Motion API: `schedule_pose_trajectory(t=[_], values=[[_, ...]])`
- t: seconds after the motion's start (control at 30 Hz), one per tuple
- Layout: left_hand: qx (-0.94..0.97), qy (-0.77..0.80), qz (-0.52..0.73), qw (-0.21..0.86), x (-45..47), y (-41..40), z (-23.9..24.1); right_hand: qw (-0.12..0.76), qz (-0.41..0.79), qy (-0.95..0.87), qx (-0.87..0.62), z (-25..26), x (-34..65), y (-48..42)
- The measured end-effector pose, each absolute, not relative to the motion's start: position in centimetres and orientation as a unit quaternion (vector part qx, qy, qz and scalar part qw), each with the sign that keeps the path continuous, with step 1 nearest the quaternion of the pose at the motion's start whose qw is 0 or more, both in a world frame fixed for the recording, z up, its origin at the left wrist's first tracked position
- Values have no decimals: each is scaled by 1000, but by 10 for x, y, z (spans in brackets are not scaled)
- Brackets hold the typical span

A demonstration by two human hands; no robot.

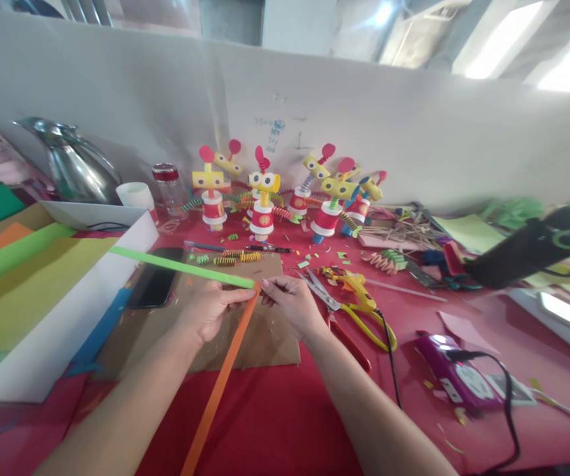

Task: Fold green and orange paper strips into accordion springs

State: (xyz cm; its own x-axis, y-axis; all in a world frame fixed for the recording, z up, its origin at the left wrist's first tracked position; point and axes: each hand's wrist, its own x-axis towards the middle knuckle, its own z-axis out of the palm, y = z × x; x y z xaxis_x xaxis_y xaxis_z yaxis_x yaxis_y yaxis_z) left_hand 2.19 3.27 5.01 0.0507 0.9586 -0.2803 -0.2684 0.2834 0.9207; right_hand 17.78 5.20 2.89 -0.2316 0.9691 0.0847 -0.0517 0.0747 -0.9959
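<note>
My left hand (pixel 209 307) and my right hand (pixel 289 303) meet over a brown cardboard sheet (pixel 270 344). Between their fingertips is the corner where a green paper strip (pixel 186 267) and an orange paper strip (pixel 225 367) come together. The green one runs off to the left, over a black phone (pixel 157 279). Toward me hangs the orange one, down across the red tabletop. Thumb and forefinger of my left hand pinch the joint; the fingers of my right hand are closed at its right side. Folded paper springs (pixel 233 258) lie just beyond my hands.
Paper-cup figures (pixel 264 215) stand along the back wall. Scissors (pixel 327 294) and a yellow glue gun (pixel 362 294) with a cord lie right of my hands. A white box (pixel 81 311) of coloured paper is at left, near a steel jug (pixel 74 162). A purple device (pixel 458 373) sits at right.
</note>
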Motion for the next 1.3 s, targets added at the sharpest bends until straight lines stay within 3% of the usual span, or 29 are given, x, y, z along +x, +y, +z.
schedule_pose_trajectory(t=[0.33,0.67,0.83,1.3], values=[[348,496,534,589,25,35,44,475,659,-458,-360,32,174,47],[361,498,528,585,27,30,46,503,548,-541,-391,32,170,45],[343,522,565,538,29,30,46,495,538,-567,-380,35,170,43],[286,489,601,563,33,29,44,500,513,-554,-424,33,164,36]])
